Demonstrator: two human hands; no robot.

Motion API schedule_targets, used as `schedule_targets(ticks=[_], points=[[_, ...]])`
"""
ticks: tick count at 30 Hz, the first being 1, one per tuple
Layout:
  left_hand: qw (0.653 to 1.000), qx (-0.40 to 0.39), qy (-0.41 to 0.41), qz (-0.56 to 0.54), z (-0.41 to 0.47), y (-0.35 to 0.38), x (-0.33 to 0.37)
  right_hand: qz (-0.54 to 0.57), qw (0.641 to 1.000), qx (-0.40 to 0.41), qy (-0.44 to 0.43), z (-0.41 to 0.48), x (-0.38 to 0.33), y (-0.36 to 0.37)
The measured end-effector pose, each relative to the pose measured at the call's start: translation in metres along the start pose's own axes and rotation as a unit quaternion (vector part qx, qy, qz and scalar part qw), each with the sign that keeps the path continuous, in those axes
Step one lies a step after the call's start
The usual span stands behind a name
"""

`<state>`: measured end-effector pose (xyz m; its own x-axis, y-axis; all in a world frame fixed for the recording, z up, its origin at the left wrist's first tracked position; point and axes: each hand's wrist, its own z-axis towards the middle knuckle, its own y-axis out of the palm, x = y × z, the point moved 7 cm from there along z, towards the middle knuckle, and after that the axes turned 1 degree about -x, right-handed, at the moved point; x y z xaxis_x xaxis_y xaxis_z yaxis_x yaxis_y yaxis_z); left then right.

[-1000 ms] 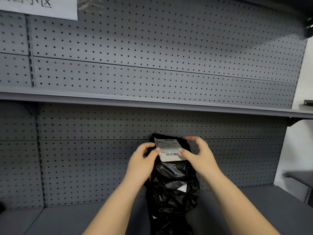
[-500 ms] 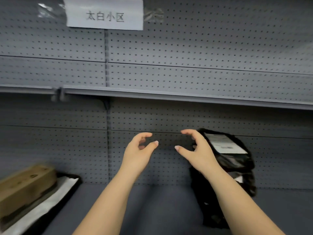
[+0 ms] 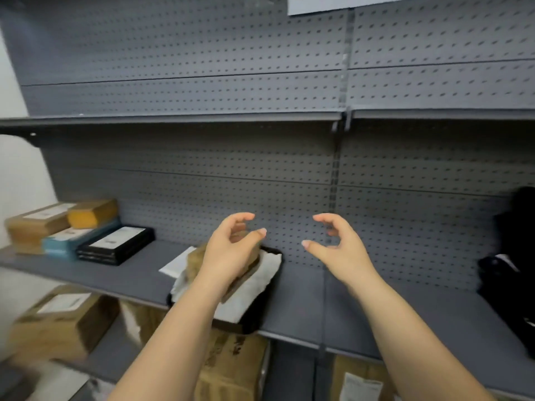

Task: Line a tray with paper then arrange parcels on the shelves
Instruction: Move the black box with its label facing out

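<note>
A black tray (image 3: 257, 319) lined with white paper (image 3: 254, 282) sits on the grey middle shelf (image 3: 295, 308), and a brown cardboard parcel (image 3: 194, 261) lies in it. My left hand (image 3: 231, 250) hovers over that parcel with fingers loosely curved, holding nothing. My right hand (image 3: 338, 247) floats beside it to the right, likewise empty and loosely curved. A black plastic-bag parcel (image 3: 512, 273) leans against the pegboard at the far right of the same shelf.
At the shelf's left end lie a brown box (image 3: 34, 224), a yellow-brown box (image 3: 92, 212), a teal box (image 3: 69, 241) and a black flat box (image 3: 115, 244). More cardboard boxes (image 3: 63, 319) stand on the shelf below. The upper shelf (image 3: 173, 117) carries nothing visible.
Both hands let go of the black bag parcel, which stays leaning at the right. My view has swung left, bringing the lined tray and the boxes at the left into sight.
</note>
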<state>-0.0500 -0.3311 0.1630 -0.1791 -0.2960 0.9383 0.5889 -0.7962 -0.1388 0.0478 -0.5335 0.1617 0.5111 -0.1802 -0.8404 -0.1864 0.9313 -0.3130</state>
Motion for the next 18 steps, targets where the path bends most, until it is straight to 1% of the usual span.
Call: schedule_targets(ticks=[4, 7, 12, 18], points=[[0.999, -0.013, -0.003, 0.032, -0.006, -0.075, -0.027, 0.037, 0.998, -0.049, 0.010, -0.007, -0.018, 0.091], [0.998, -0.020, -0.025, 0.061, -0.009, -0.124, -0.054, 0.058, 0.995, -0.081, 0.009, -0.013, -0.028, 0.150], [0.994, 0.033, -0.052, 0.095, -0.014, -0.204, -0.092, 0.081, 0.987, -0.138, 0.031, -0.021, -0.029, 0.236], [0.988, 0.081, -0.089, 0.093, -0.004, -0.290, -0.141, 0.136, 0.970, -0.198, 0.043, -0.015, -0.028, 0.336]])
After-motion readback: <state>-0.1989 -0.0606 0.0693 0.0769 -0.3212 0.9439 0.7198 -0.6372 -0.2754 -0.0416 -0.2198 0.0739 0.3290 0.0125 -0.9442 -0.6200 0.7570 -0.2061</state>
